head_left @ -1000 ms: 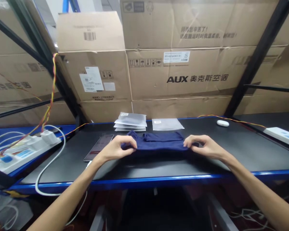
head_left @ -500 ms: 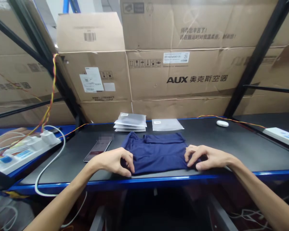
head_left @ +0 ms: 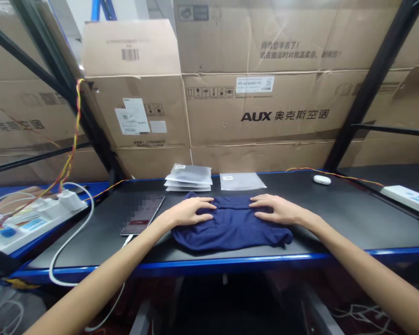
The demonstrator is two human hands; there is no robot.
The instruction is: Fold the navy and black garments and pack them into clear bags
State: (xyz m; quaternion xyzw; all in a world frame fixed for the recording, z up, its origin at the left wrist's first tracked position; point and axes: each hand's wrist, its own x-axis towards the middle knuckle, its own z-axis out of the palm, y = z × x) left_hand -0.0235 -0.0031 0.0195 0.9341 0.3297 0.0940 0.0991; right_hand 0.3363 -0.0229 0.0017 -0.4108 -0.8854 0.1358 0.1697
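A dark blue cloth (head_left: 230, 232) lies folded and somewhat rumpled on the black tabletop, close to the blue front edge. My left hand (head_left: 195, 211) rests on its upper left part, fingers spread and pointing inward. On the upper right part of the cloth lies my right hand (head_left: 273, 209), its fingers apart as well. Both palms face down, and nothing is gripped in either hand.
A phone (head_left: 144, 215) with a white cable is left of the cloth. Behind it are stacked clear packets (head_left: 188, 177), a single packet (head_left: 242, 181) and a white case (head_left: 321, 179). Power strips (head_left: 38, 218) flank the table; cardboard boxes (head_left: 286, 139) stand behind.
Both hands have moved from the cloth's lower corners to its upper part, and their curled fingers have spread out. The cloth's lower edge is now more rumpled and reaches further right.
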